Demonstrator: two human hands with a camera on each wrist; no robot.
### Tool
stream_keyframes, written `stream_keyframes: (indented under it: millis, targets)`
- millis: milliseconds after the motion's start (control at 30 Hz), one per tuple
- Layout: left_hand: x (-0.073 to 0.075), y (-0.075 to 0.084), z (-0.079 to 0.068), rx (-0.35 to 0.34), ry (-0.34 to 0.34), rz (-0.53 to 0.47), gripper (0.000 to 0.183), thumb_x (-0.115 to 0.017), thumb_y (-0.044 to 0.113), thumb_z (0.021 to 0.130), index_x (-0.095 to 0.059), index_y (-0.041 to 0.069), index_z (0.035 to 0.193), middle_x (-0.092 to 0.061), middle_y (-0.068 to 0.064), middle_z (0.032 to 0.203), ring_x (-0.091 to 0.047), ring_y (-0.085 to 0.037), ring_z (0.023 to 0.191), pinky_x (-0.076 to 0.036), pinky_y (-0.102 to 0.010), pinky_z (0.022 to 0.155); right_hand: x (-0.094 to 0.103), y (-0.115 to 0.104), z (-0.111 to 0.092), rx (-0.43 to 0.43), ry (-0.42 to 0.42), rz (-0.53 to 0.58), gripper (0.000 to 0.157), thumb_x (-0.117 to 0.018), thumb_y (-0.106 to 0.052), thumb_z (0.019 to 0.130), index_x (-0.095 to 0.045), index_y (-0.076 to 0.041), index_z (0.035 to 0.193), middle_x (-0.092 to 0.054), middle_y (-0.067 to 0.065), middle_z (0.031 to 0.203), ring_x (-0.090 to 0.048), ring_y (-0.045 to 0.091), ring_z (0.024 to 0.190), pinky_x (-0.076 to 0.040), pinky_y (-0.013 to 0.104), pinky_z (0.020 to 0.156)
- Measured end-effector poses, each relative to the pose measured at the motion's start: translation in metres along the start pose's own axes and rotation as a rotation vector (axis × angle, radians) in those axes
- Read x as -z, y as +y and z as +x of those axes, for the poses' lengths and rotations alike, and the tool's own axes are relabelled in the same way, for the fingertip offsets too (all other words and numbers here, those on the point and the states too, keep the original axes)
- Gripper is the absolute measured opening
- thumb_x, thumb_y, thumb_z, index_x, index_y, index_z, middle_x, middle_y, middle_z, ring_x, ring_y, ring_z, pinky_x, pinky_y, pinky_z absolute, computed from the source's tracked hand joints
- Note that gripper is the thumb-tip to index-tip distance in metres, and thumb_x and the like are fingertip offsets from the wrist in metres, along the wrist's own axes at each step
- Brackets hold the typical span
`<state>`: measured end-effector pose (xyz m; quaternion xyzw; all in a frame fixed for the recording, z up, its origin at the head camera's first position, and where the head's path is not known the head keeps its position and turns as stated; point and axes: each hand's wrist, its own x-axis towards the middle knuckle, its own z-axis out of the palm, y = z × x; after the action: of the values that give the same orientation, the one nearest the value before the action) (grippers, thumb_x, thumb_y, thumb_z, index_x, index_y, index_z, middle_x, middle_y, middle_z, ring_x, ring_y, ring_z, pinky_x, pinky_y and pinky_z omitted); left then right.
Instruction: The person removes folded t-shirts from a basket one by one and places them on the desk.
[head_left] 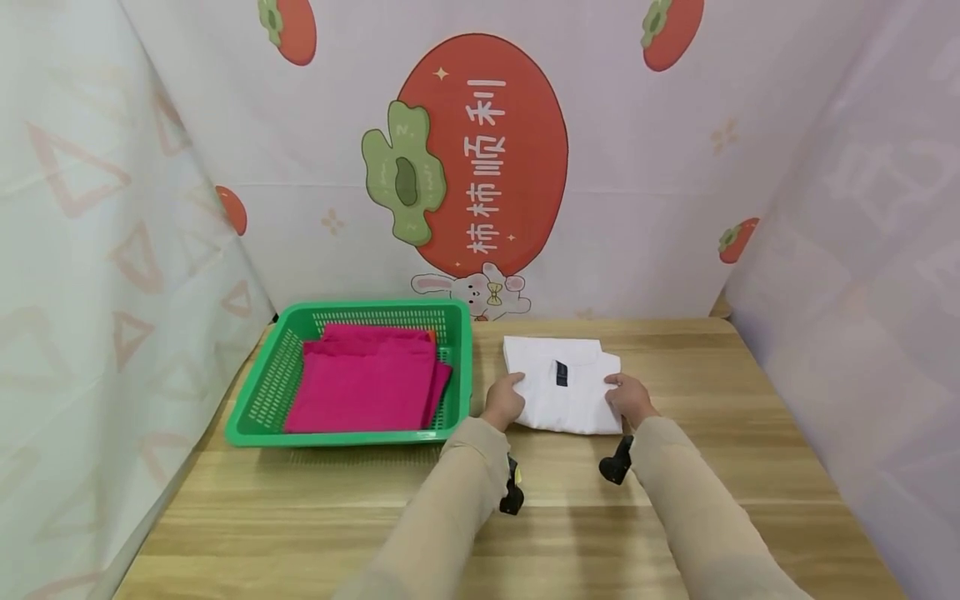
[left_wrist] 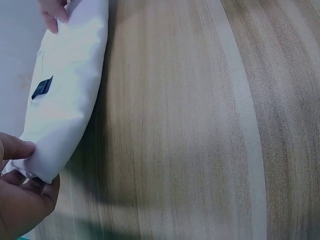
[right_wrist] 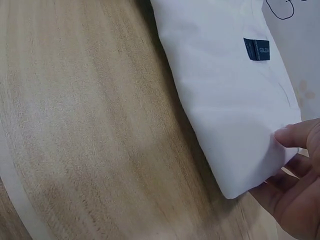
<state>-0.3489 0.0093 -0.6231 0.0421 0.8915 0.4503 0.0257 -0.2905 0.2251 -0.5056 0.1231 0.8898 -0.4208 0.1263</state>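
A folded white shirt [head_left: 564, 404], with a dark neck label [head_left: 562, 373] facing up, is held between both hands over the wooden table. My left hand [head_left: 505, 402] pinches its left side; in the left wrist view the thumb [left_wrist: 20, 148] lies on top and the fingers curl beneath the fabric. At the opposite side my right hand [head_left: 632, 398] grips the shirt the same way, its thumb [right_wrist: 292, 135] on the upper face and fingers under the edge. The shirt's near edge casts a shadow on the wood in both wrist views.
Left of the shirt stands a green plastic basket [head_left: 463, 367] with folded magenta cloth [head_left: 363, 387] in it and a bit of orange at the back. The wooden table [head_left: 555, 542] meets a printed curtain [head_left: 637, 233] behind; more curtains hang at both sides.
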Motion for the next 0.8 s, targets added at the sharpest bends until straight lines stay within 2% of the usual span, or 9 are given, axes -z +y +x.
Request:
stream_keyframes:
  millis: [100,233,300,333,400,533,567,700,800]
  targets:
    - [0.004,0.000,0.001,0.006,-0.021,0.043,0.048,-0.044,-0.004,0.072,-0.056,0.012,0.116,-0.053,-0.006,0.115,-0.045,-0.018,0.108,-0.041,-0.027,0.079,0.004,0.000,-0.007,0.024,0.007,-0.036,0.038,-0.039,0.001,0.081,-0.043,0.008,0.118,-0.040,0.030,0.119,-0.041,0.034,0.096,-0.038,0.040,0.077]
    - [0.007,-0.011,0.007,0.015,-0.065,0.065,0.041,-0.046,0.001,0.075,-0.056,0.010,0.113,-0.054,-0.006,0.112,-0.048,-0.017,0.101,-0.042,-0.029,0.075,0.009,0.002,-0.018,0.030,0.014,0.000,0.039,-0.039,0.002,0.080,-0.042,0.010,0.119,-0.043,0.031,0.114,-0.046,0.033,0.093,-0.042,0.037,0.070]
    - [0.013,-0.011,0.006,0.041,-0.090,0.016,0.036,-0.049,0.004,0.078,-0.056,0.010,0.113,-0.055,-0.005,0.110,-0.049,-0.017,0.093,-0.042,-0.030,0.071,0.012,0.004,-0.024,0.033,0.015,0.056,0.039,-0.040,0.003,0.082,-0.040,0.011,0.119,-0.045,0.031,0.110,-0.049,0.034,0.090,-0.044,0.035,0.068]
    - [0.016,-0.011,0.003,0.006,-0.071,-0.009,0.035,-0.049,0.005,0.077,-0.057,0.009,0.110,-0.057,-0.005,0.105,-0.050,-0.017,0.083,-0.042,-0.028,0.064,0.012,0.005,-0.026,0.035,0.014,0.085,0.038,-0.040,0.004,0.082,-0.039,0.012,0.120,-0.046,0.032,0.109,-0.050,0.034,0.089,-0.045,0.035,0.068]
    - [0.033,0.013,-0.012,0.058,-0.083,-0.056,0.034,-0.050,0.003,0.077,-0.057,0.007,0.110,-0.057,-0.008,0.101,-0.048,-0.020,0.072,-0.041,-0.031,0.059,0.014,0.006,-0.029,0.039,0.015,0.128,0.038,-0.038,0.003,0.084,-0.037,0.013,0.121,-0.046,0.032,0.108,-0.051,0.036,0.089,-0.045,0.036,0.070]
    - [0.077,0.079,-0.056,0.109,-0.099,-0.157,0.034,-0.049,-0.004,0.075,-0.056,0.002,0.108,-0.055,-0.012,0.095,-0.037,-0.019,0.056,-0.035,-0.029,0.050,0.016,0.001,-0.034,0.053,0.022,0.197,0.040,-0.035,0.000,0.086,-0.034,0.011,0.124,-0.043,0.030,0.111,-0.048,0.036,0.092,-0.045,0.040,0.073]
    - [0.086,0.094,-0.065,0.149,-0.112,-0.164,0.035,-0.049,-0.005,0.075,-0.055,0.000,0.110,-0.055,-0.015,0.098,-0.038,-0.020,0.057,-0.036,-0.029,0.052,0.016,-0.001,-0.035,0.061,0.020,0.210,0.040,-0.034,-0.001,0.086,-0.033,0.010,0.125,-0.043,0.029,0.112,-0.048,0.036,0.093,-0.044,0.040,0.073]
    - [0.103,0.112,-0.083,0.125,-0.150,-0.199,0.033,-0.051,-0.001,0.079,-0.054,0.000,0.111,-0.053,-0.018,0.103,-0.044,-0.016,0.064,-0.038,-0.028,0.056,0.015,-0.012,-0.040,0.108,0.005,0.249,0.040,-0.036,-0.004,0.089,-0.033,0.008,0.127,-0.042,0.028,0.116,-0.047,0.035,0.095,-0.044,0.040,0.075]
    - [0.111,0.115,-0.090,0.103,-0.186,-0.182,0.031,-0.052,0.003,0.081,-0.054,0.002,0.112,-0.051,-0.018,0.110,-0.051,-0.022,0.086,-0.043,-0.032,0.068,0.013,-0.021,-0.044,0.147,0.003,0.270,0.039,-0.038,-0.004,0.089,-0.034,0.008,0.126,-0.041,0.029,0.119,-0.047,0.035,0.096,-0.044,0.039,0.075]
